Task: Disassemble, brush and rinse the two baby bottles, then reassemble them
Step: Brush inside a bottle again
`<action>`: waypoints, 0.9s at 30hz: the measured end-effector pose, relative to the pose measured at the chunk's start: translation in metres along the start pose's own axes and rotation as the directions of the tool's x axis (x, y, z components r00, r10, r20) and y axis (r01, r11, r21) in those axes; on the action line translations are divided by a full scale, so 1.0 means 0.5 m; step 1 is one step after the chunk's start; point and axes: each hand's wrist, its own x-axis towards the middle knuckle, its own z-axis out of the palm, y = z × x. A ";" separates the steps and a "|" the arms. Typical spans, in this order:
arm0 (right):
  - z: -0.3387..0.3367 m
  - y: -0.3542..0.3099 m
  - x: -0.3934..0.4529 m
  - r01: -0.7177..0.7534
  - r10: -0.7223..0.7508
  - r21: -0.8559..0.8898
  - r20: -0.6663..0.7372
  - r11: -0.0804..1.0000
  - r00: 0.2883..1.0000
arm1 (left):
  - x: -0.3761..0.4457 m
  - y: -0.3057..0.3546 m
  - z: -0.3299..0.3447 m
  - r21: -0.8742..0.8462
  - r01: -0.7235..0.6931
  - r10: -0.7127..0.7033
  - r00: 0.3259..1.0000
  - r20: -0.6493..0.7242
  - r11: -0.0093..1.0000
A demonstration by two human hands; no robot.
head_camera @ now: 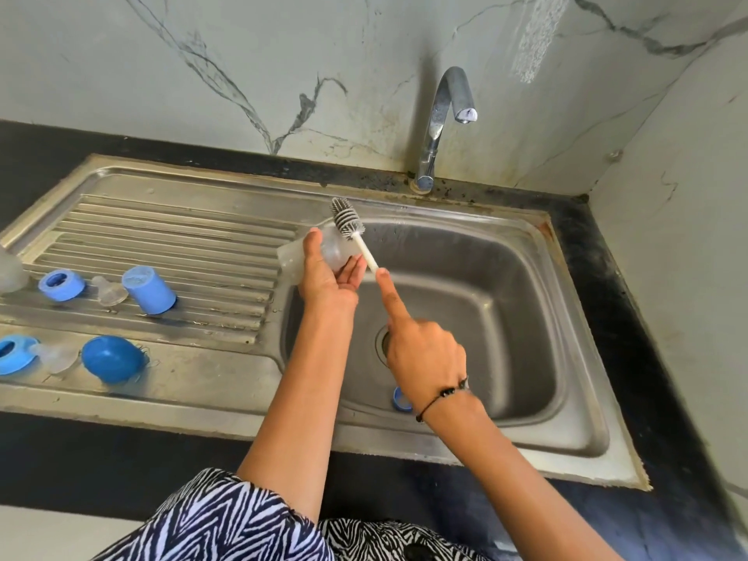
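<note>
Left hand [324, 273] grips clear bottle [319, 253] above sink [526, 301] rim. Right hand [421, 350] holds bottle brush [352, 228] handle, forefinger extended; bristles lie at the bottle's 1 o'clock. Blue caps [149, 289] and rings [60, 284] rest on the drainboard at 9 o'clock.

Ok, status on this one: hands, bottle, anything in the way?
Left hand grips clear bottle over the basin. Right hand holds brush, head outside the bottle. Tap dry, nothing blocking.
</note>
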 end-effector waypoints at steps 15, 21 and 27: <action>0.015 0.021 -0.026 0.001 -0.002 0.022 0.025 1.000 1.000 | -0.006 0.013 -0.013 -0.056 -0.048 0.050 0.998 0.038 0.997; -0.003 0.034 0.005 -0.019 0.020 0.075 -0.011 0.997 1.000 | -0.017 0.024 -0.020 -0.075 -0.043 0.061 0.964 0.259 0.996; 0.002 0.036 -0.030 -0.037 0.036 0.042 0.016 0.998 0.999 | -0.018 0.015 -0.010 -0.031 -0.130 0.134 0.978 0.157 0.991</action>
